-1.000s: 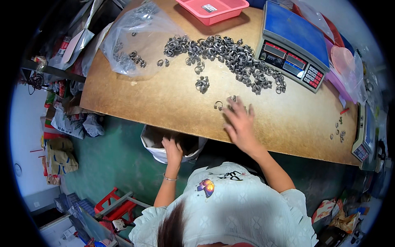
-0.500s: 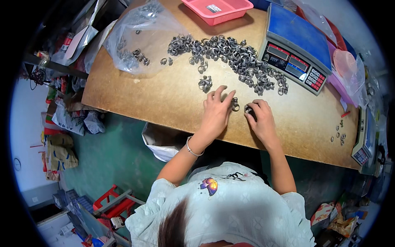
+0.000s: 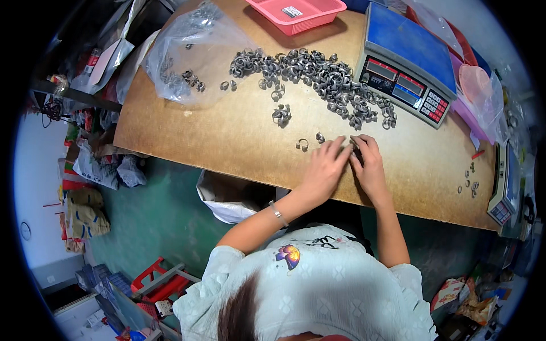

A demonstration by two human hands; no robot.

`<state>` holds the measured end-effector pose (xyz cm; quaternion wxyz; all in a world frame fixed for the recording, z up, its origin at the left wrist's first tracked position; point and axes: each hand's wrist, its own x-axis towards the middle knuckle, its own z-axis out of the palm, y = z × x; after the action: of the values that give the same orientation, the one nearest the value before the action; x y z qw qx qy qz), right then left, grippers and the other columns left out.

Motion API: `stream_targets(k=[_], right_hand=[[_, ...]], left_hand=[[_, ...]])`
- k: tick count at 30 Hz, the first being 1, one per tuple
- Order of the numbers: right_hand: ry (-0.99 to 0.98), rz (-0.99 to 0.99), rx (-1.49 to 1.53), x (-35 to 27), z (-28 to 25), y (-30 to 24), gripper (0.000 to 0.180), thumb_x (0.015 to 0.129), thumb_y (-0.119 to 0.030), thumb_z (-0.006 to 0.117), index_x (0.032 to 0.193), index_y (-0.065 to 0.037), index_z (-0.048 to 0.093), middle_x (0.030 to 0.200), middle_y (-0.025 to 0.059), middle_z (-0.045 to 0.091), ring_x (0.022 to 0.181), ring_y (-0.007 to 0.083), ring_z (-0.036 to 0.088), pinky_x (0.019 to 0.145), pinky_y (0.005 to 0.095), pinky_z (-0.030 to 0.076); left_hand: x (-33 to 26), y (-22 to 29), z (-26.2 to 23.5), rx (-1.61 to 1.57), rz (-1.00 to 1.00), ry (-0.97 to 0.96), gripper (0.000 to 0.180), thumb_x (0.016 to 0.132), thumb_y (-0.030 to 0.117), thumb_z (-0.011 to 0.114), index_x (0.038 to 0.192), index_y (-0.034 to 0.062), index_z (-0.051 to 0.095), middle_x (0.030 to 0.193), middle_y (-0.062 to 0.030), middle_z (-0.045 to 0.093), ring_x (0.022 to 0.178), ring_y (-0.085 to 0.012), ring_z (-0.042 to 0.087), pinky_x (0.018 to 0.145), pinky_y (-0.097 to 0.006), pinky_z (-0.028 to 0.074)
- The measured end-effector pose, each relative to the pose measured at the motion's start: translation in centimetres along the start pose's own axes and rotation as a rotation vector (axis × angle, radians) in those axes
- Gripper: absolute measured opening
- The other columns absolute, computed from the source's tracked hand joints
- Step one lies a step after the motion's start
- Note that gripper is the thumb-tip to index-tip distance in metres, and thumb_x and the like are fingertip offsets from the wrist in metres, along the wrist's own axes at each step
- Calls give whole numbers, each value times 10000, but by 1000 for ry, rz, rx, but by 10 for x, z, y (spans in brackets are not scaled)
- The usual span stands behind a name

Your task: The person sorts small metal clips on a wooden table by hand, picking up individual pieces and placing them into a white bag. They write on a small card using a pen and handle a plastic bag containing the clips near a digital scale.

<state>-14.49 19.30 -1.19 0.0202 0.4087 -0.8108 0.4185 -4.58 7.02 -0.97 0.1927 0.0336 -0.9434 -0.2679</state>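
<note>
The left hand is palm down with its fingers bent. The right hand is just beside it, with curled fingers, and their tips come close together. The left arm slants up to the right. The right arm points almost straight up, leaning a little left.

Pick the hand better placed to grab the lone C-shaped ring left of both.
Probably the left hand: it lies nearer the C-shaped ring, with the right hand farther off to the right.
</note>
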Motion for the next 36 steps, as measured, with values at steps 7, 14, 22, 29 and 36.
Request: stream_targets(k=[7, 14, 22, 29, 36], right_hand=[[-74, 472, 779, -9, -32, 21, 445, 854, 70, 558, 1289, 10, 483, 1044, 103, 583, 893, 157, 598, 797, 279, 495], [-48, 309, 311, 0, -27, -4, 230, 855, 26, 589, 1083, 21, 619, 954, 102, 632, 807, 172, 607, 734, 280, 498], [-158, -43, -14, 20, 17, -27, 399, 769, -39, 691, 1153, -16, 587, 1085, 155, 538, 1005, 316, 522, 866, 392, 452], [-176, -80, -97, 27, 30, -29, 378, 760, -77, 709, 1119, -41, 594, 1027, 142, 526, 930, 316, 543, 787, 398, 469], [-205, 65, 5, 15, 28, -30, 252, 794, -62, 682, 1013, -12, 569, 1023, 183, 514, 880, 373, 569, 737, 411, 480]], left_hand=[[10, 11, 21, -48, 84, -169, 548, 720, 26, 644, 1241, -16, 482, 1229, -183, 466, 1110, -355, 443, 911, -424, 400], [-63, -3, -16, -208, 31, -16, 429, 669, -101, 610, 1089, -16, 573, 1113, -176, 539, 1025, -365, 516, 873, -413, 449], [-186, -82, -26, 118, -424, 380, 265, 737, -115, 613, 968, 13, 636, 1068, -175, 544, 987, -345, 527, 830, -400, 460], [-184, -76, -31, 19, -513, 590, 211, 765, -112, 559, 946, -13, 601, 1013, -161, 502, 875, -275, 539, 719, -316, 467], [-89, -1, -31, -467, -328, 322, 400, 780, -71, 623, 1167, 11, 572, 1116, -197, 529, 928, -336, 568, 806, -379, 478]])
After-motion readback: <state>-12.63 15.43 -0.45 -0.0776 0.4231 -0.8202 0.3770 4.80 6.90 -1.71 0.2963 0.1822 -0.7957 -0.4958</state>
